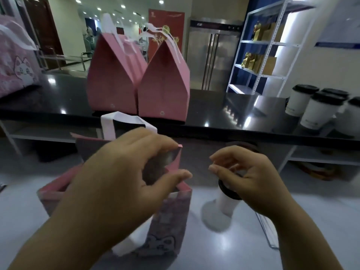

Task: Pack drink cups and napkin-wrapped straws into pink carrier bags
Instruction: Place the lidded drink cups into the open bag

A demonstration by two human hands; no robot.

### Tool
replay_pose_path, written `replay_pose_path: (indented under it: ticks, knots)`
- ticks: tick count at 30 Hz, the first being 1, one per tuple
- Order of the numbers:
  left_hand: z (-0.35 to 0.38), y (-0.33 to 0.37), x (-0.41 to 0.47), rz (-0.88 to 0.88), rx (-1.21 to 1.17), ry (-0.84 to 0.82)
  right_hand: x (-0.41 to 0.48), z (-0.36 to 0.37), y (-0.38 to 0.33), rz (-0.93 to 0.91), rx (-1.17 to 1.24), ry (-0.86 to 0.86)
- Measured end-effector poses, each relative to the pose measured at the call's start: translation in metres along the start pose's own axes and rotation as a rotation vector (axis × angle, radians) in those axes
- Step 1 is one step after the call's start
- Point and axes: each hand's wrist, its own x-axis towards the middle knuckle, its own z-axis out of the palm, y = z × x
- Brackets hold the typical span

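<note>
An open pink carrier bag (171, 217) with a cat print and white handles stands on the white lower counter in front of me. My left hand (124, 172) pinches the bag's right rim at its top corner, holding the mouth apart. To the right stands a white drink cup (224, 203) with a black lid. My right hand (245, 172) hovers just over that lid, fingers curled and apart, with nothing clearly held. The inside of the bag is hidden by my left hand.
Two closed pink bags (111, 78) (165, 84) stand on the raised black counter (214, 114). Several white lidded cups (319, 110) cluster at its right end. Another cat-print pink bag (15, 61) sits far left. A metal shelf rack (263, 45) stands behind.
</note>
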Motion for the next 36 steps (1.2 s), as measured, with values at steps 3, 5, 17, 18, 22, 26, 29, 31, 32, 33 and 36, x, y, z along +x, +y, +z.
replay_pose_path:
  ticks: [3, 5, 17, 18, 22, 26, 29, 31, 32, 33, 36]
  knots:
    - [0.033, 0.026, 0.008, 0.064, 0.033, -0.006, -0.022, -0.015, 0.034, 0.119, -0.067, 0.045]
    - [0.058, 0.037, 0.010, 0.096, 0.104, -0.005, -0.033, -0.021, 0.055, 0.185, -0.130, 0.033]
    - [0.190, 0.045, -0.008, -0.025, 0.117, -0.179, -0.036, -0.012, 0.145, 0.400, -0.493, -0.308]
    - [0.194, 0.043, -0.011, -0.046, 0.122, -0.187, -0.034, -0.009, 0.149, 0.422, -0.480, -0.343]
    - [0.207, 0.036, -0.019, -0.115, 0.137, -0.196, -0.027, -0.001, 0.161, 0.469, -0.426, -0.443]
    - [0.212, 0.032, -0.021, -0.164, 0.165, -0.207, -0.024, 0.001, 0.168, 0.457, -0.370, -0.424]
    - [0.211, 0.035, -0.020, -0.168, 0.156, -0.205, -0.024, -0.004, 0.171, 0.465, -0.303, -0.407]
    - [0.206, 0.040, -0.017, -0.152, 0.151, -0.205, -0.026, -0.011, 0.174, 0.487, -0.257, -0.388]
    - [0.202, 0.044, -0.014, -0.136, 0.147, -0.205, -0.027, -0.015, 0.175, 0.496, -0.246, -0.371]
    - [0.197, 0.048, -0.010, -0.113, 0.138, -0.208, -0.027, -0.019, 0.175, 0.500, -0.240, -0.345]
    - [0.177, 0.061, 0.005, -0.013, 0.122, -0.217, -0.026, -0.030, 0.169, 0.455, -0.206, -0.239]
